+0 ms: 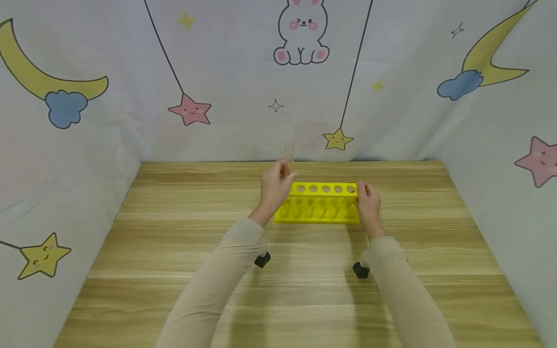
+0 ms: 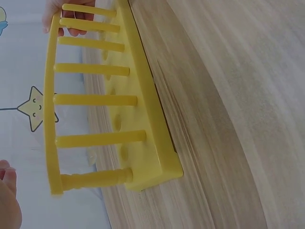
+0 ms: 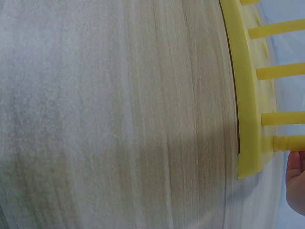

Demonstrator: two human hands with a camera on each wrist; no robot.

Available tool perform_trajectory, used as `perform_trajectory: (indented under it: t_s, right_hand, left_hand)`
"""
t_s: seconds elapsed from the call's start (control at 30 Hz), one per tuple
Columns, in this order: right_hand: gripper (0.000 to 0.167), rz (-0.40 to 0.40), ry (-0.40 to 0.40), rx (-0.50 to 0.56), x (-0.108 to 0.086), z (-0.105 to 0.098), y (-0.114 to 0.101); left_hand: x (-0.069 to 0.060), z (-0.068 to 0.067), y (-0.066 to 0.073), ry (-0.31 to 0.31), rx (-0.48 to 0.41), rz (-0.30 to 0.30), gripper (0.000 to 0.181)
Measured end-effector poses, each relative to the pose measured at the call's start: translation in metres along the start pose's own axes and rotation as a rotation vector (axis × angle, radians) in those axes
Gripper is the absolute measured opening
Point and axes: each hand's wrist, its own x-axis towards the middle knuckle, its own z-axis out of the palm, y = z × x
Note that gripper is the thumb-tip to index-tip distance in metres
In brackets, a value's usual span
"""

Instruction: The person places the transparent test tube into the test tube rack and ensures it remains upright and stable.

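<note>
While my left hand pinches a clear tube between thumb and fingertips, its upper length standing roughly upright above them, my right hand grips the far right end of the yellow rack, fingers folded in against the end post. The tube looks smooth, so I judge that a light pinch could let it slip, and squeezing harder might tip it sideways. My left fingers cover its lower part, so a misjudged angle could knock that end on a rim beside a hole. The rack seems light; if my right fingers loosen, a bump near my left fingertips could skid it over the table. Just right of my left fingers, the rack's top carries a row of round holes; in those I can see, no tube stands, though my hand hides the nearest end. Beneath that top, between my two hands, bare pegs rise from the base. I make out nothing inside the tube, but the stretch behind my fingers I cannot tell.
</note>
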Motion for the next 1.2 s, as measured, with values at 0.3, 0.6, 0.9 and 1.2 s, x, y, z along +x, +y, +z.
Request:
perform_trajectory:
  t_s: [0.3, 0.6, 0.9, 1.2]
  right_hand:
    - [0.048, 0.005, -0.010, 0.001, 0.000, 0.000, 0.000]
    - [0.046, 0.010, -0.017, 0.006, 0.001, -0.001, 0.002]
    - [0.046, -0.060, -0.020, 0.048, -0.004, -0.002, 0.000]
    - [0.045, 0.004, -0.005, 0.009, 0.002, 0.000, 0.002]
  left_hand:
    - [-0.003, -0.001, -0.002, -0.050, -0.001, -0.049, 0.023]
    - [-0.006, 0.002, -0.006, -0.065, -0.017, -0.070, 0.021]
    - [-0.010, 0.003, -0.007, -0.078, 0.026, -0.076, 0.021]
    - [-0.013, 0.006, -0.012, -0.086, 0.061, -0.081, 0.021]
